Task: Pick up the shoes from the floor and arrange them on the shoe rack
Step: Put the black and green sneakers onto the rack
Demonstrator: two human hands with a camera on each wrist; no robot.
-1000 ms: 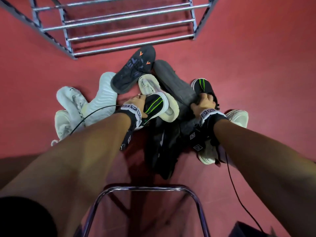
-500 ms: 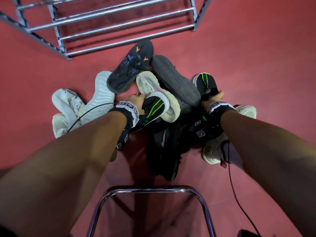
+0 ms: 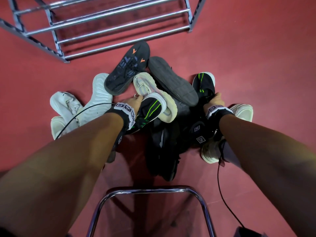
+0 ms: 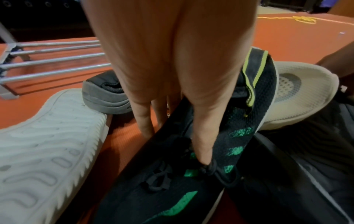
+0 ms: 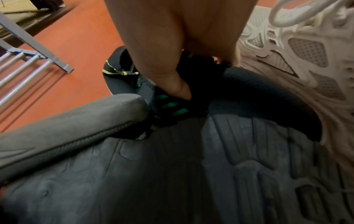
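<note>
Left hand [image 3: 135, 101] clamped on black-and-green shoe [image 3: 150, 108]: thumb [image 4: 203, 136] inside the opening, fingers [image 4: 143, 121] down its outer side. Right hand [image 3: 214, 101] curled around collar of matching shoe [image 3: 204, 82], thumb tucked in. Both shoes in pile on red floor [image 3: 256, 57], near shoe rack [image 3: 109, 23].

Red floor [image 3: 256, 48] (matte, possibly rubber); chrome chair frame [image 3: 150, 191] nearest.
</note>
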